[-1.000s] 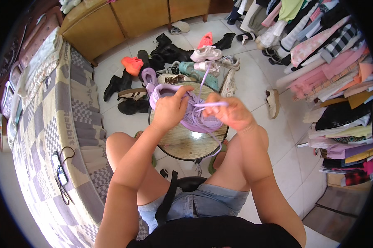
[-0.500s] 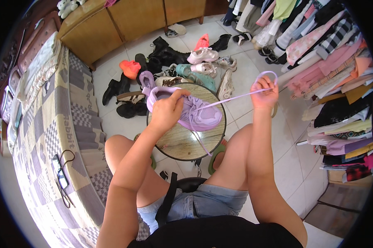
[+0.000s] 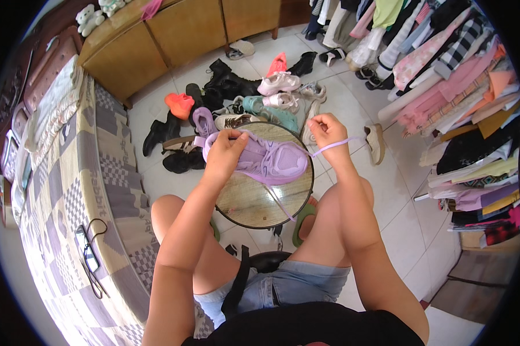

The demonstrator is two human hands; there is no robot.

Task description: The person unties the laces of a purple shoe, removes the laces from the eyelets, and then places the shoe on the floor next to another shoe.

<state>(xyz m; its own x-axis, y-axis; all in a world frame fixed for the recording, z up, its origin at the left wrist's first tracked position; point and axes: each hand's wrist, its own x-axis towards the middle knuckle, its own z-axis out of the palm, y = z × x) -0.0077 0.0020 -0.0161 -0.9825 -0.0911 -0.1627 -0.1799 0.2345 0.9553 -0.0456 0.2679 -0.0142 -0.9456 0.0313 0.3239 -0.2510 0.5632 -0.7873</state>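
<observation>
A lilac sneaker lies on a small round table, its toe pointing right. My left hand grips the shoe near its ankle opening, fingers and thumb closed on the upper. My right hand is raised just beyond the toe, fingers curled together. One lilac shoelace runs from the shoe to this hand, crosses near its heel and trails off to the right. The lace's other end hangs over the near side of the tabletop. Behind my left hand stands a second lilac shoe.
Many shoes, including black boots and a teal pair, crowd the tiled floor beyond the table. A beige shoe lies at right. A bed borders the left, hanging clothes the right, wooden cabinets the back.
My right hand has come left and down, closer to the shoe's toe, and the taut lace has slackened. My left hand has shifted slightly left toward the shoe's heel.
</observation>
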